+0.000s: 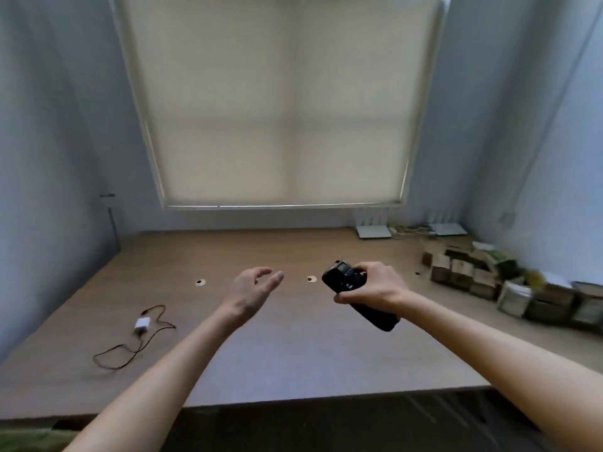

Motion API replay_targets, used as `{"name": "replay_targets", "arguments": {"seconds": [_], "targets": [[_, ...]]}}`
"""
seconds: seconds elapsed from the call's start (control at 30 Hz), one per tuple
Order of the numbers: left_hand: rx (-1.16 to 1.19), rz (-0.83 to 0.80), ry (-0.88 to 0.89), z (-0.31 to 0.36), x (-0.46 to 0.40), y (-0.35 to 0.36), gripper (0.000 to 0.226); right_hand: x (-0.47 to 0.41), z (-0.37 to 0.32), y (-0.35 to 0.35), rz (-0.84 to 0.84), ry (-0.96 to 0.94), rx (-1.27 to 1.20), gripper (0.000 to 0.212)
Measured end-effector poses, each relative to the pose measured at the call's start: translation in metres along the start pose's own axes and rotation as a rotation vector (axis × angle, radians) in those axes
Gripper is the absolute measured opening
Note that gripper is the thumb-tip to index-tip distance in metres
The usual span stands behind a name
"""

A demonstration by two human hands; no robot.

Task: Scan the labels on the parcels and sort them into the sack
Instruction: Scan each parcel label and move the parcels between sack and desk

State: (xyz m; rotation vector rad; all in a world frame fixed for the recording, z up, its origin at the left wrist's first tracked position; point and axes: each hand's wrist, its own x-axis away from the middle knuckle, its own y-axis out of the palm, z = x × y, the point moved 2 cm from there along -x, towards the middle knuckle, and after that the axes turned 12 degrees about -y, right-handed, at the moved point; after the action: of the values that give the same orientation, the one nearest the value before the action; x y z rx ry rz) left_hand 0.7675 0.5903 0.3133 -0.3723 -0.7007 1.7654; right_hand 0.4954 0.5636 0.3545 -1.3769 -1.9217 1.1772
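Note:
My right hand (375,283) grips a black handheld scanner (346,278) above the middle of the wooden table (287,360), its small screen facing up and its handle pointing back towards me. My left hand (253,290) hovers to the left of the scanner with relaxed, slightly spread fingers and holds nothing. A row of small cardboard parcels (509,285) is stacked along the table's right side, some with white labels. No sack is clearly in view; a green patch shows at the bottom left corner.
A white charger with a thin black cable (142,326) lies on the table's left part. Two white routers (373,231) and wires sit at the back right under the blind-covered window. Two round cable holes (200,282) mark the tabletop. Walls close both sides.

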Motion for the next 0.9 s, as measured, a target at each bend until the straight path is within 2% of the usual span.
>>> {"name": "replay_targets", "arguments": {"seconds": [0.23,0.43,0.6,0.77,0.9], "targets": [[-0.077,-0.196,0.161,0.15,-0.001,0.183,0.068,0.087,0.194,-0.111,0.129,0.293,0.039,0.058],[-0.05,-0.367,0.214,0.256,0.025,0.347,0.057,0.165,0.339,-0.19,0.15,0.456,0.069,0.072],[-0.054,-0.506,0.236,0.324,0.041,0.451,0.059,0.216,0.428,-0.243,0.194,0.579,0.068,0.081],[-0.092,-0.553,0.261,0.38,0.03,0.532,0.06,0.239,0.504,-0.275,0.29,0.685,0.026,0.075],[-0.096,-0.61,0.265,0.415,0.008,0.596,0.057,0.238,0.562,-0.289,0.304,0.777,0.022,0.073]]}}
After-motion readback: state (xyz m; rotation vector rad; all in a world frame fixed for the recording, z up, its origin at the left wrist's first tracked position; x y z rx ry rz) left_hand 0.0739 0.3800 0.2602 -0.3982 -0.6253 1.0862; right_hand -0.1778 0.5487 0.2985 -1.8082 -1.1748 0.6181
